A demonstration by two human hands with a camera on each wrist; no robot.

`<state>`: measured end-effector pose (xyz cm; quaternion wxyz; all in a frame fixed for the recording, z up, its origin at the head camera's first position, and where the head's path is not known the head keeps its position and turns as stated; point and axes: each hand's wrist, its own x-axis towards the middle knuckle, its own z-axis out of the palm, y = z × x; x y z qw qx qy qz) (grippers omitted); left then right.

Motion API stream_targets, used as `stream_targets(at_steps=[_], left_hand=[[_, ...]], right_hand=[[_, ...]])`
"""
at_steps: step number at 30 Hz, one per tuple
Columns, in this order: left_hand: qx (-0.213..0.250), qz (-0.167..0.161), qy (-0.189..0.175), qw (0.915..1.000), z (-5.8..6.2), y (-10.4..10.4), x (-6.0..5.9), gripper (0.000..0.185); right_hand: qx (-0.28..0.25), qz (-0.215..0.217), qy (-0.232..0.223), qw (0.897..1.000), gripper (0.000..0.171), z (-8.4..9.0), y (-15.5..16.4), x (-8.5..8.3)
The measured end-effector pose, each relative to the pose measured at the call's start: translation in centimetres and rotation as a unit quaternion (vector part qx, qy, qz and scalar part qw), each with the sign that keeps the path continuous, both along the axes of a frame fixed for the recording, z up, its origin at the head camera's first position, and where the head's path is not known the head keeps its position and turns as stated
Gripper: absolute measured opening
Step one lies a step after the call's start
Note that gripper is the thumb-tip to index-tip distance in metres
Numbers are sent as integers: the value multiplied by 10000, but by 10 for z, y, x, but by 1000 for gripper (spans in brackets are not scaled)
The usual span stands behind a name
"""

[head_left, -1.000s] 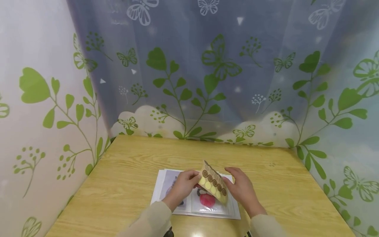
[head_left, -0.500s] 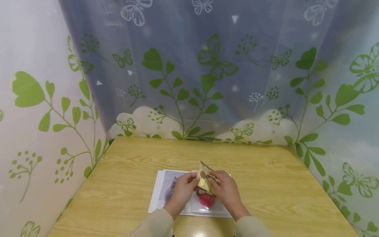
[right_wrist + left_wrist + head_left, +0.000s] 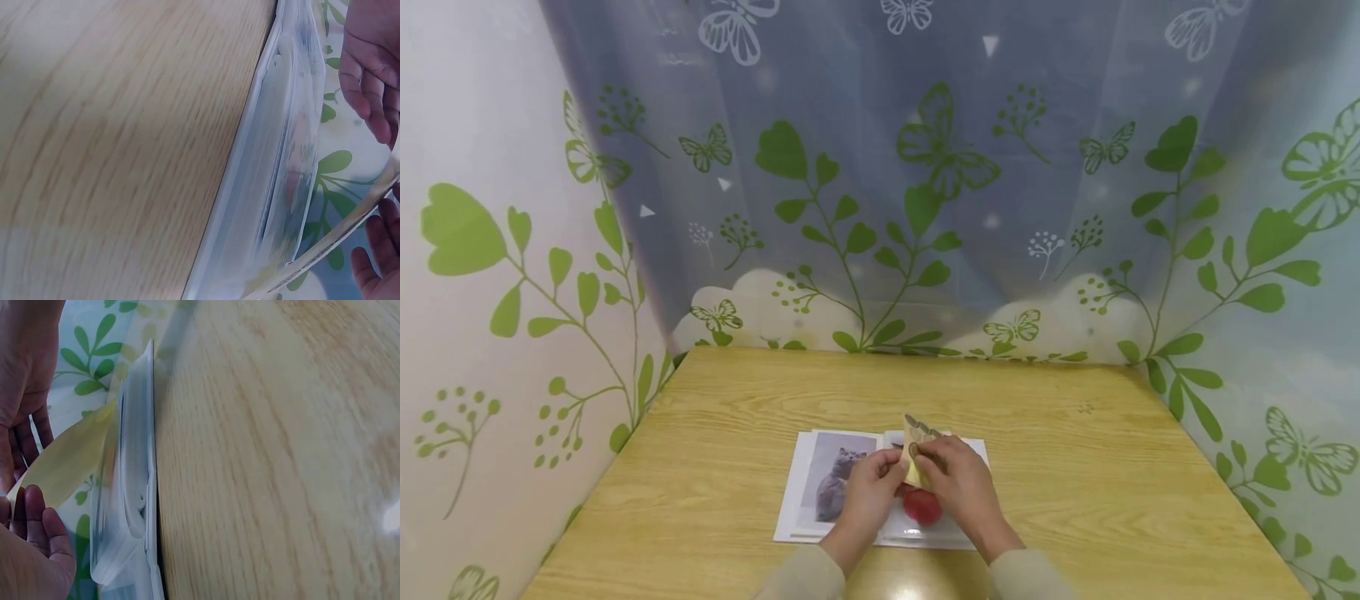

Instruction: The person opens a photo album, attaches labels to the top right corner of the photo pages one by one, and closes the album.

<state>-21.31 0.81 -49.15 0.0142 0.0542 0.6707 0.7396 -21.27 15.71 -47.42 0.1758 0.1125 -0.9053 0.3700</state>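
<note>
Sticker sheet (image 3: pixel 916 450) pinched upright between both hands over the photo album page (image 3: pixel 820 475): left hand (image 3: pixel 871 483) curled on its near-left edge, right hand (image 3: pixel 958 483) curled over the right, long axis running up and away.

Both hands, left hand (image 3: pixel 871 477) and right hand (image 3: pixel 958 482), pinch a sticker sheet (image 3: pixel 916 450) above a photo album (image 3: pixel 805 492).

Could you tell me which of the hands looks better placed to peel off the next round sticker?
Probably the right hand: its fingertips lie on the sticker sheet, while the left hand steadies the sheet's edge.
</note>
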Motion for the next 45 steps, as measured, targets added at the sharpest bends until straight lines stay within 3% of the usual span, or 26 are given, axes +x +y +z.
stream_targets(at_steps=[7, 31, 40, 45], left_hand=[[-178, -22, 139, 9997, -3, 2, 0, 21], [-314, -344, 348, 9983, 7, 1, -1, 22], [-167, -389, 427, 9982, 7, 2, -1, 22], [-319, -387, 361, 9981, 7, 1, 0, 23]], right_hand=[[-53, -53, 5, 10000, 13, -1, 0, -1], [-207, -101, -350, 9991, 13, 4, 2, -1], [-63, -134, -192, 9997, 12, 4, 2, 1], [-167, -255, -254, 9992, 11, 5, 2, 2]])
